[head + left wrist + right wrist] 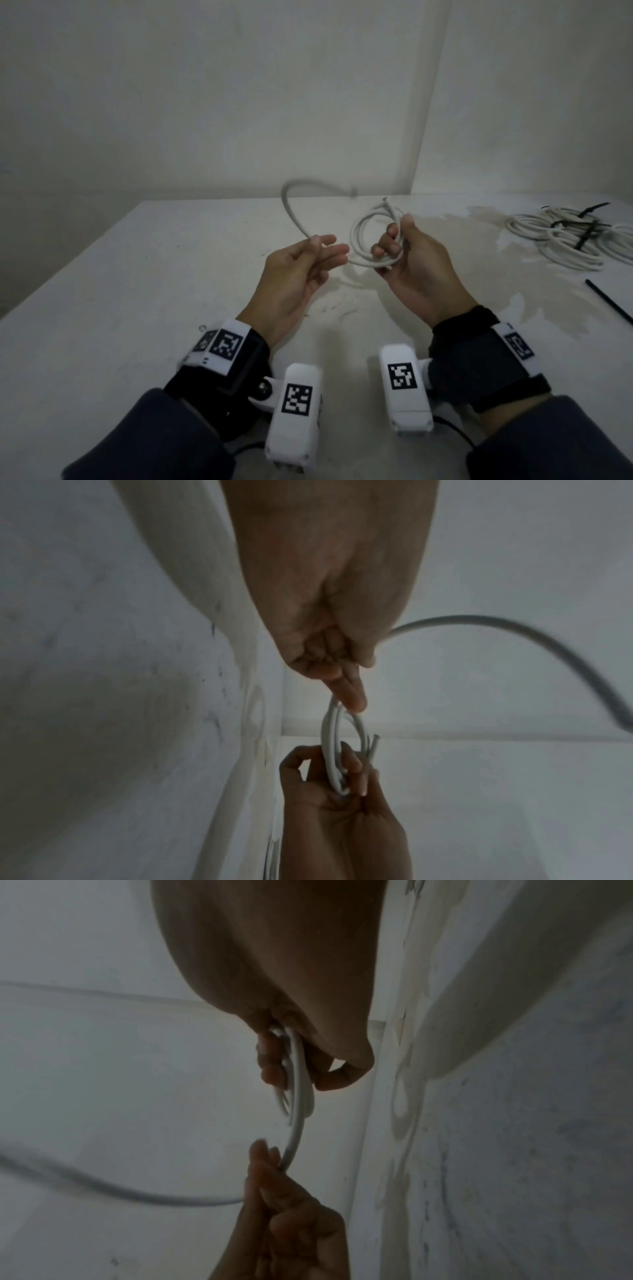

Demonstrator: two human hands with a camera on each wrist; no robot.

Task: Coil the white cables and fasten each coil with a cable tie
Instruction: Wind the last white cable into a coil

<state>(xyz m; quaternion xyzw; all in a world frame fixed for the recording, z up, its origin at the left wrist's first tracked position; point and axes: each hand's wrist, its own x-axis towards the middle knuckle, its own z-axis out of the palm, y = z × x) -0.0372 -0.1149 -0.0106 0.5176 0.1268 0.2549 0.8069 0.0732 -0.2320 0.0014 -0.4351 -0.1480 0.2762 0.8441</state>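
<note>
From the head view, your right hand [409,260] holds the small coil [371,240] of white cable above the middle of the bench [137,274], fingers and thumb curled round the gathered loops on the coil's right side. Your left hand [301,263] sits just beside the coil on its left, thumb and forefinger pinching the strand as it leaves the coil, the other fingers loosely spread. The free tail [294,205] rises from that pinch and arcs up and away toward the far edge; its end is blurred. So the uncoiled length lies beyond and to the left of your right-hand grip, and your left hand is the nearer one to feed it. Finished coils [561,236] bound with black ties lie toward the far right corner, and a loose cable tie [608,301] lies by the right edge, nearer your right hand.

From the left wrist view, your fingertips [352,699] touch the top of the loops, and the tail curves off to one side, out of the coil's plane.

From the right wrist view, the loops run edge-on from your right-hand grip to the left hand's pinch, the tail trailing away behind it. I judge the next loop must swing that tail round toward the right hand.
</note>
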